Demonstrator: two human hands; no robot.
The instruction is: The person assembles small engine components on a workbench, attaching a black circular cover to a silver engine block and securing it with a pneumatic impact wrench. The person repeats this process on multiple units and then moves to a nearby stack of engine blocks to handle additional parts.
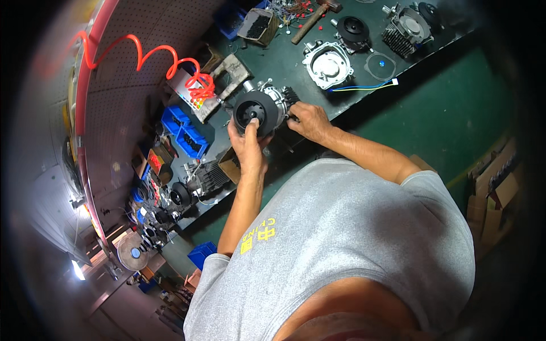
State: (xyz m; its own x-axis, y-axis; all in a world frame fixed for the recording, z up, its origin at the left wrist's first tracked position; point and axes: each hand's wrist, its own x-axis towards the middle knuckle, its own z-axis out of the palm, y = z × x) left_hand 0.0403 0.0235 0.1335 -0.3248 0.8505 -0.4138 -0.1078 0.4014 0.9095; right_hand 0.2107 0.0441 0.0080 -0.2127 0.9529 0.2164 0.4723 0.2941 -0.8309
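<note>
The left hand (248, 146) is gripping the black round wheel (256, 112) at the front of a small motor assembly (267, 105), its thumb lying up across the wheel's face and its fingers curled behind the rim. The right hand (307, 120) is closing on the finned metal end of the same assembly from the other side, fingers bent around it. Between the two hands the motor assembly is sitting at the near edge of the dark green table (296, 74), tilted so the wheel is facing the person.

Just beyond it, a silver open housing (327, 64) is lying flat on the table, with blue and yellow wires (364, 87) trailing from it toward the edge. A clear round ring (380, 66) is resting beside that. Farther back, another black wheel unit (352, 29) and a finned engine part (405, 29) are sitting well apart from the hands, and a wooden-handled hammer (314, 17) is lying near a small box of dark parts (259, 25). To the left, an orange coiled hose (170, 65) is hanging along the pegboard wall (125, 85), above blue bins (185, 131)
</note>
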